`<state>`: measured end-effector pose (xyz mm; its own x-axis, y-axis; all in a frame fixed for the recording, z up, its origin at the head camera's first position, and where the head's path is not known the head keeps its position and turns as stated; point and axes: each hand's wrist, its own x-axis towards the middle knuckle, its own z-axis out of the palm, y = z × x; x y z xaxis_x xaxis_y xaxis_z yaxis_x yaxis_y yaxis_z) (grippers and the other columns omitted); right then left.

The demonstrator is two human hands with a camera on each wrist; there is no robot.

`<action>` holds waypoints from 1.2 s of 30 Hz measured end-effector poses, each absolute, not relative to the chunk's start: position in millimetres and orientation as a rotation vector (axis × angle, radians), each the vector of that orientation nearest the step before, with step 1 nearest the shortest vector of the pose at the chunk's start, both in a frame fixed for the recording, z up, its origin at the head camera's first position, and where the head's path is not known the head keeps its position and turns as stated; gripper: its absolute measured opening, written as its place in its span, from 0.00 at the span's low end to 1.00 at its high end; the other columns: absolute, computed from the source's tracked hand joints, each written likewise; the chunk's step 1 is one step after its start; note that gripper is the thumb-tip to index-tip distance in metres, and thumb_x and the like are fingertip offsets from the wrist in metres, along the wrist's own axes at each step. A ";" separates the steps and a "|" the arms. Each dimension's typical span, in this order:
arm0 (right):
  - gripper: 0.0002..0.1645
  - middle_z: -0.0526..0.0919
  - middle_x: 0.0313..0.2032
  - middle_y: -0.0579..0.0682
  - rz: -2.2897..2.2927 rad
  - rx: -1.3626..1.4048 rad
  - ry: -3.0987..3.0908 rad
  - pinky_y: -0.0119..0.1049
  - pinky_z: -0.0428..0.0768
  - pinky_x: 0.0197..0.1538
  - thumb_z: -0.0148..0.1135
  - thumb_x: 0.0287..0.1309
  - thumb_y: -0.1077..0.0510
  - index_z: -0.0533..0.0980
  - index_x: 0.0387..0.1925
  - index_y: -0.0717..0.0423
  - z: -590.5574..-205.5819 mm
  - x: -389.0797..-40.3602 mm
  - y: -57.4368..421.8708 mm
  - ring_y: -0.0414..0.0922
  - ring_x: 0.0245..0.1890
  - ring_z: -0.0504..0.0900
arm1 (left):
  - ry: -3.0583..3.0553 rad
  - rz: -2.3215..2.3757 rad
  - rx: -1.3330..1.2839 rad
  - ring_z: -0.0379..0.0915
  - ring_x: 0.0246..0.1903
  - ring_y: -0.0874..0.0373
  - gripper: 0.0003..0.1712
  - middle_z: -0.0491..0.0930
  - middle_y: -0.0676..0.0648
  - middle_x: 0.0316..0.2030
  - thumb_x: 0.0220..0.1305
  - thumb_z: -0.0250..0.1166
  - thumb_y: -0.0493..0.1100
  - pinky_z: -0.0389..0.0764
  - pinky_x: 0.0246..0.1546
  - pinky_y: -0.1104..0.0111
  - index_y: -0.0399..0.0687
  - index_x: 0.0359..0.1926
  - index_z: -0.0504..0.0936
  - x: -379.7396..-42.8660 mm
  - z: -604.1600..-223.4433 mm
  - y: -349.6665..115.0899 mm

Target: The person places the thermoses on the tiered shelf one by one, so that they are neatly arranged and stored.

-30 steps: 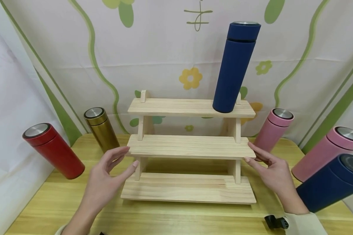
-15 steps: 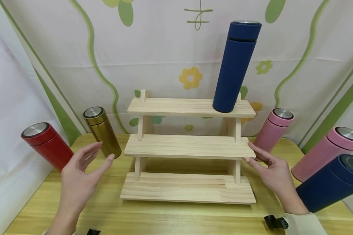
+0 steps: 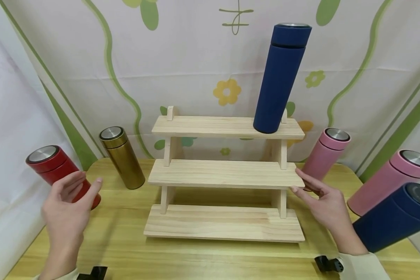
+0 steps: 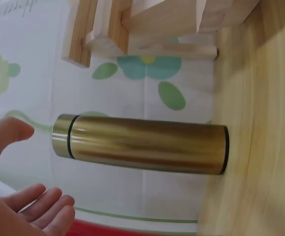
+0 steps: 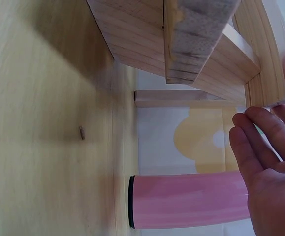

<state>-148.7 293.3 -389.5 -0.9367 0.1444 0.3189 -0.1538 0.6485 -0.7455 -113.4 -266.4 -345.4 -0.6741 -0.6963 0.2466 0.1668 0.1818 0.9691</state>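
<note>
From the head, a wooden stand [image 3: 224, 174] with three shelves sits on a yellow wood table [image 3: 196, 260]. The red bottle [image 3: 54, 170] is on the table, well to the left of the stand. The left hand [image 3: 64, 204] is in front of it, left of the stand too. Its thumb and fingers are wide apart, and it has hold of nothing; I can't tell if it touches the red bottle. The right hand [image 3: 323, 206] is at the stand's right end. Its thumb and fingers are a little apart and hold the end of the middle shelf. One blue bottle [image 3: 281, 81] stands on the stand's top shelf, near the right end. A gold bottle [image 3: 124, 159] is left of the stand. Two pink bottles [image 3: 323, 155] and another blue bottle [image 3: 393, 219] are to its right. A flowery cloth [image 3: 189, 58] hangs behind the stand.

From the left wrist, the thumb is well away from the bent fingers, with a gap between. The gold bottle stands upright beside the stand.

From the right wrist, fingertips touch the stand's shelf end, with the thumb on its other side. Just right of the stand, the low part of a pink bottle shows.
</note>
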 end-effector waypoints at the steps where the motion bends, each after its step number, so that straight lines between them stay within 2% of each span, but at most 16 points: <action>1: 0.32 0.83 0.45 0.15 1.185 0.006 -2.522 0.20 0.80 0.34 0.76 0.67 0.42 0.80 0.71 0.33 -389.5 -148.7 293.3 0.11 0.47 0.78 | -1.748 -1.563 0.505 0.84 0.48 0.69 0.24 0.88 0.62 0.45 0.57 0.82 0.35 0.79 0.51 0.89 0.49 0.55 0.88 -113.4 -345.1 -267.8; 8: 0.32 0.83 0.45 0.14 1.177 0.021 -2.507 0.22 0.78 0.30 0.76 0.67 0.43 0.80 0.71 0.34 -389.1 -148.7 293.0 0.10 0.47 0.78 | -1.525 -1.439 0.539 0.86 0.45 0.65 0.22 0.91 0.58 0.42 0.55 0.83 0.36 0.82 0.51 0.83 0.43 0.53 0.91 -111.4 -341.9 -277.2; 12: 0.32 0.83 0.45 0.14 1.181 0.035 -2.494 0.21 0.79 0.31 0.77 0.66 0.44 0.80 0.70 0.36 -390.1 -149.6 292.3 0.10 0.47 0.78 | -1.444 -1.393 0.614 0.85 0.49 0.64 0.26 0.89 0.58 0.47 0.54 0.84 0.37 0.82 0.56 0.79 0.47 0.56 0.89 -110.9 -341.2 -282.1; 17: 0.32 0.83 0.46 0.15 1.185 0.033 -2.495 0.19 0.80 0.34 0.77 0.66 0.44 0.80 0.70 0.36 -390.8 -150.4 292.3 0.11 0.47 0.79 | -1.408 -1.502 0.734 0.76 0.60 0.66 0.38 0.81 0.58 0.57 0.52 0.85 0.37 0.74 0.70 0.74 0.54 0.63 0.82 -111.2 -344.0 -289.7; 22: 0.32 0.83 0.46 0.14 1.198 0.022 -2.496 0.18 0.81 0.36 0.77 0.66 0.44 0.80 0.70 0.36 -391.6 -150.9 292.5 0.11 0.47 0.79 | -1.478 -1.652 0.832 0.68 0.67 0.66 0.48 0.73 0.60 0.66 0.54 0.84 0.38 0.63 0.81 0.71 0.57 0.74 0.72 -116.4 -350.9 -302.2; 29: 0.33 0.84 0.48 0.16 1.216 -0.001 -2.514 0.17 0.81 0.37 0.76 0.66 0.42 0.80 0.71 0.34 -391.2 -149.3 293.4 0.11 0.47 0.79 | -1.586 -1.786 0.900 0.66 0.68 0.64 0.54 0.71 0.62 0.68 0.56 0.85 0.39 0.67 0.77 0.77 0.63 0.79 0.67 -128.3 -365.7 -323.7; 36: 0.32 0.85 0.47 0.16 1.210 0.017 -2.496 0.16 0.81 0.39 0.77 0.66 0.44 0.80 0.70 0.36 -392.2 -149.7 293.5 0.12 0.47 0.80 | -1.786 -1.728 0.979 0.62 0.74 0.61 0.57 0.65 0.62 0.76 0.60 0.83 0.50 0.61 0.84 0.64 0.67 0.83 0.60 -140.0 -378.2 -340.9</action>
<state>-149.7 293.5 -392.2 -0.9331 0.1459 0.3287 -0.1678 0.6318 -0.7567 -140.0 -340.9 -378.2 -0.6375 -0.7566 -0.1456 -0.1705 -0.0458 0.9843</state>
